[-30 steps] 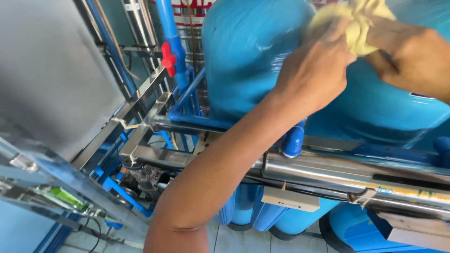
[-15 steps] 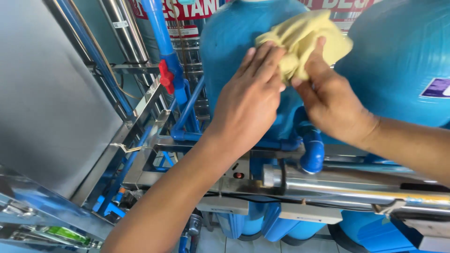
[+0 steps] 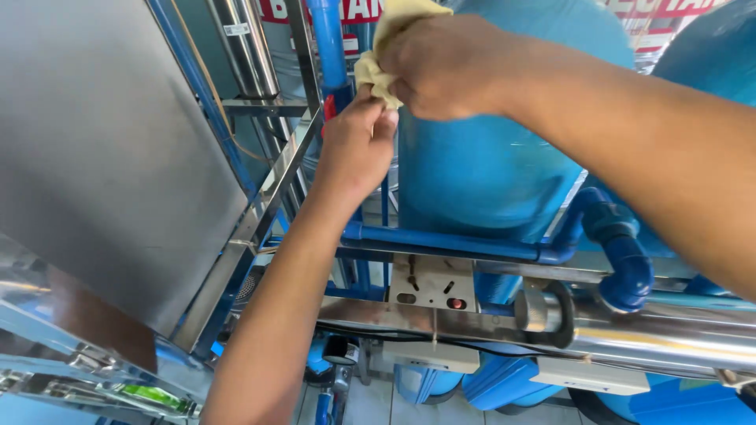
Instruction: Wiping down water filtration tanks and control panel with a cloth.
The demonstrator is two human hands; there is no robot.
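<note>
**Yellow cloth gripped by two hands against a blue tank**

At the far left, a large flat stainless steel panel is seen, tilted, with a steel frame rail running along its right edge. Just right of this, a blue vertical pipe rises to the top of the view.

Beside that pipe, the left hand is raised from below, its forearm running up from the bottom edge. Its fingertips are closed in a pinch on the lower corner of a yellow cloth. The cloth lies directly above this hand, bunched, with its length running up and to the right.

The upper part of the cloth is covered by the right hand, which reaches in from the right and is curled in a fist-like grasp around it. How much cloth is inside that fist cannot be told, as the top of the cloth is cut off by the frame edge. Both hands touch the cloth; the right one sits higher.

Behind the hands, the cloth is held at the upper left shoulder of a tall blue tank. Below the tank, a blue horizontal pipe is seen, and beneath it a shiny steel tube runs to the right edge.
</note>
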